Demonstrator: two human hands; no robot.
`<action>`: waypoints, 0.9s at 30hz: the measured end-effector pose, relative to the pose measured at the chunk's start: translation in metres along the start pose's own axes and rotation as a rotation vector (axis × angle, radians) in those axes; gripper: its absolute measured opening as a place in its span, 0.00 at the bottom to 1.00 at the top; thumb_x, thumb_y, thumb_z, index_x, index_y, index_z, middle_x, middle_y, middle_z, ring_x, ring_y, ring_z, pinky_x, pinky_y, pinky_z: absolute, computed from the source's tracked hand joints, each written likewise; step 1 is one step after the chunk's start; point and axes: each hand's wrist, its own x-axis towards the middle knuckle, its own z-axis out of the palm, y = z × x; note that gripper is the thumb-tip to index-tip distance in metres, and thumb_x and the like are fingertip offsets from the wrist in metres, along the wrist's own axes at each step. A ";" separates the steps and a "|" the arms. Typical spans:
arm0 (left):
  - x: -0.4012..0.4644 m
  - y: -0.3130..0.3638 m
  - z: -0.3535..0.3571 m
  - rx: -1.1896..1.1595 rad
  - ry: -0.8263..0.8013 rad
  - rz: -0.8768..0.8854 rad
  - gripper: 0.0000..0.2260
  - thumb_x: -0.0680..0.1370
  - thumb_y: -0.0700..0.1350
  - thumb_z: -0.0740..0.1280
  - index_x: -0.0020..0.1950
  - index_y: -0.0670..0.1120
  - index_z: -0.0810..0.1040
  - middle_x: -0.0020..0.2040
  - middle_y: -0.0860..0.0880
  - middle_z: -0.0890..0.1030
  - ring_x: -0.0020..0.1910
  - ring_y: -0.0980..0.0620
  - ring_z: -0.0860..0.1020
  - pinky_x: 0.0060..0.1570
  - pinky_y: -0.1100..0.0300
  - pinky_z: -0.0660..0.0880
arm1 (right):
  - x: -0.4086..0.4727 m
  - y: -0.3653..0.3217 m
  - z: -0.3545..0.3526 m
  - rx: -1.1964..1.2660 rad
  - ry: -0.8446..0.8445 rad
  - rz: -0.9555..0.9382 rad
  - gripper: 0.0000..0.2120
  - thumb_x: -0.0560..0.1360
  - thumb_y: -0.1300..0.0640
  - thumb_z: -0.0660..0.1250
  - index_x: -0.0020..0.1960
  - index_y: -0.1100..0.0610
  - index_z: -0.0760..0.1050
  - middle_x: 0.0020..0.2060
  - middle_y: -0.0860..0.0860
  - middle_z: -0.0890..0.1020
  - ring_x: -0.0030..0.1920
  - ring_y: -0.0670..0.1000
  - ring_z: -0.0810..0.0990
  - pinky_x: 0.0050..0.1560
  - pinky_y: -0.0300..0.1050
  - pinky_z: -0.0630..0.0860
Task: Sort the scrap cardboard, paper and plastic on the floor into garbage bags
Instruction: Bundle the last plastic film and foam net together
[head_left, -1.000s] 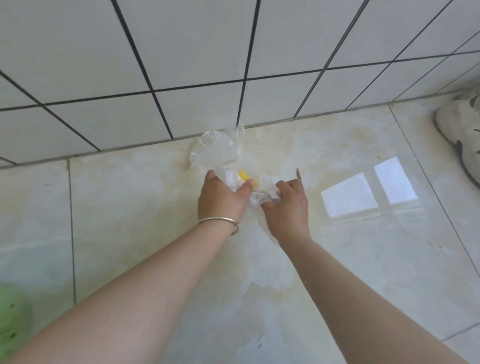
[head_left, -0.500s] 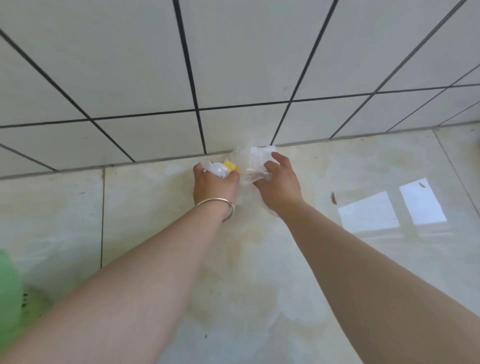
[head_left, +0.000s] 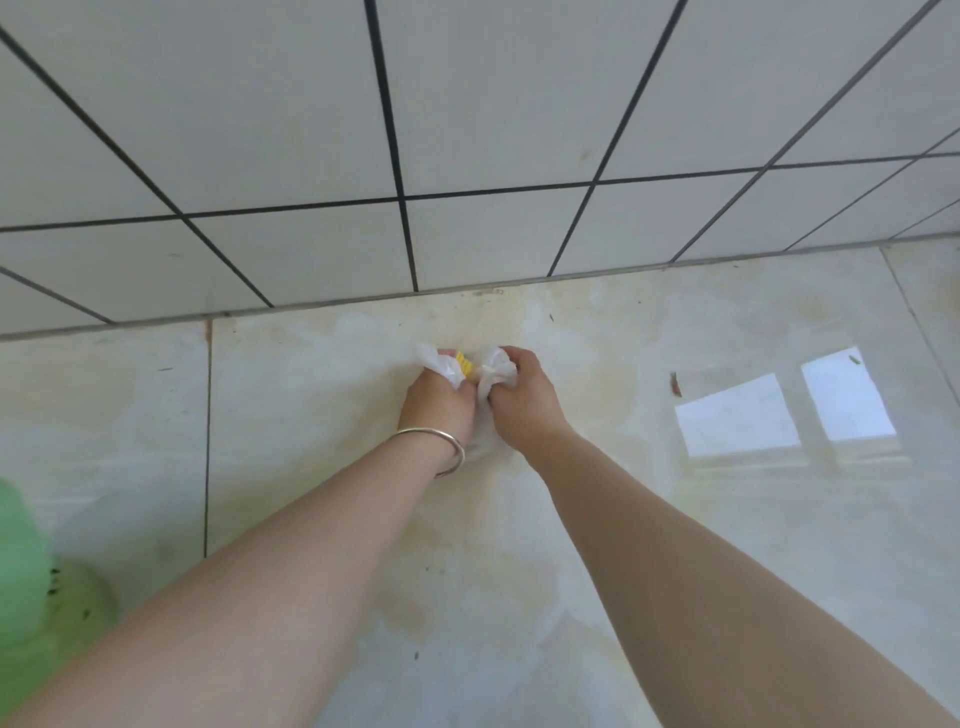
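Note:
A crumpled piece of clear plastic film (head_left: 497, 370) with a small yellow bit (head_left: 463, 363) in it is bunched between both my hands, just above the pale floor near the wall. My left hand (head_left: 441, 402), with a silver bangle on the wrist, grips its left part. My right hand (head_left: 524, 397) grips the right part, fingers curled over it. A tail of the film hangs below between my wrists. Most of the film is hidden inside my fists.
A white tiled wall (head_left: 467, 156) with dark grout meets the floor right behind my hands. Something green (head_left: 31, 587), blurred, sits at the left edge. A small brown scrap (head_left: 675, 384) lies on the floor to the right, near bright window reflections.
The loose film that stuck out towards the wall has been gathered into a tight wad. My hands have closed together over it. The view has shifted, so the shoe at right is gone.

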 end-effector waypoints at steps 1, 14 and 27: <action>-0.004 -0.002 0.000 -0.006 -0.006 -0.005 0.09 0.77 0.44 0.61 0.55 0.42 0.74 0.51 0.40 0.80 0.50 0.39 0.78 0.46 0.57 0.72 | -0.004 -0.001 0.000 -0.034 -0.008 -0.020 0.13 0.76 0.63 0.57 0.60 0.57 0.71 0.53 0.53 0.78 0.52 0.54 0.75 0.49 0.40 0.68; -0.100 0.029 -0.064 -0.447 0.188 -0.106 0.20 0.80 0.57 0.56 0.45 0.42 0.78 0.52 0.38 0.82 0.52 0.41 0.79 0.49 0.56 0.70 | -0.108 -0.061 0.019 0.234 -0.016 -0.209 0.08 0.74 0.64 0.56 0.37 0.56 0.63 0.33 0.50 0.72 0.35 0.50 0.69 0.34 0.36 0.67; -0.217 0.006 -0.222 -0.813 0.489 0.045 0.10 0.79 0.44 0.54 0.49 0.44 0.74 0.49 0.43 0.78 0.52 0.42 0.76 0.48 0.56 0.70 | -0.245 -0.159 0.113 0.277 -0.382 -0.481 0.14 0.68 0.37 0.55 0.42 0.46 0.69 0.52 0.57 0.79 0.52 0.55 0.79 0.54 0.49 0.76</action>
